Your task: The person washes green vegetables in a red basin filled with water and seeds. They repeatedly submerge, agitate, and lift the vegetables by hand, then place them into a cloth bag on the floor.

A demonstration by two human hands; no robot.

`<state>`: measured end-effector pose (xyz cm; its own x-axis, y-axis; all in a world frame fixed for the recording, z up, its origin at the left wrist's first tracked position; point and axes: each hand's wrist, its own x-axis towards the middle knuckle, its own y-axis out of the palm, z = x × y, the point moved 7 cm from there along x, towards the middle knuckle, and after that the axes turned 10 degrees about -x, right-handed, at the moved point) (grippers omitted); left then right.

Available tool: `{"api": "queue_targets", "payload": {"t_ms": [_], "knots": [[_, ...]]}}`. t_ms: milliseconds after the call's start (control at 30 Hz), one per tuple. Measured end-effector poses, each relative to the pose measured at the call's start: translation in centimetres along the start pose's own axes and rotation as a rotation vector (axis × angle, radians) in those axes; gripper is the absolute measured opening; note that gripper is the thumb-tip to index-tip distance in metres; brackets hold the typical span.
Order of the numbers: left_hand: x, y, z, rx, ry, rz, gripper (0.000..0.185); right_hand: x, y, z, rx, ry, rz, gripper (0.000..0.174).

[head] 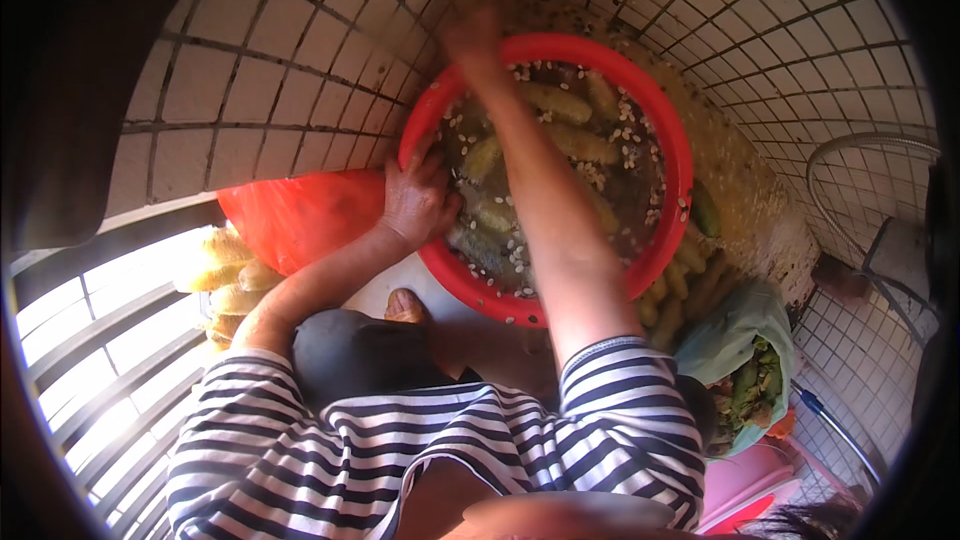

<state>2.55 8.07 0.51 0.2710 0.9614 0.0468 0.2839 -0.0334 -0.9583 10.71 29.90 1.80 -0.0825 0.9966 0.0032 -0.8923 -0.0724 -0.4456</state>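
Observation:
A red plastic basin [679, 165] of murky water stands before me. Several long, yellowish gourds, apparently luffas [559, 103], lie in it among many floating pale seeds [630, 135]. My left hand [421, 196] grips the basin's left rim, its fingers bent over the edge. My right arm crosses above the water. My right hand [472, 34], blurred by motion, is at the far left rim near the tiled corner. A brownish smear shows above it; whether the hand holds something cannot be made out.
Tiled walls [757, 30] close in on both sides. At left lie a red plastic bag [307, 210] and fibrous luffas [225, 277] by a slatted opening. More gourds [671, 285], a green one [705, 208] and a pale green bag of plant scraps [739, 345] lie right. A metal hose [862, 139] hangs there.

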Motion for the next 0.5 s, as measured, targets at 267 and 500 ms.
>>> {"api": "queue_targets", "payload": {"t_ms": [267,500], "knots": [[0.0,0.0,0.1,-0.013,0.003,-0.02,0.035,-1.4,-3.1,-0.8,0.028,-0.179,-0.731,0.055],[-0.1,-0.2,-0.1,-0.031,0.004,-0.027,0.032,-2.9,1.5,-2.7,0.96,0.099,-0.081,0.053]]}}
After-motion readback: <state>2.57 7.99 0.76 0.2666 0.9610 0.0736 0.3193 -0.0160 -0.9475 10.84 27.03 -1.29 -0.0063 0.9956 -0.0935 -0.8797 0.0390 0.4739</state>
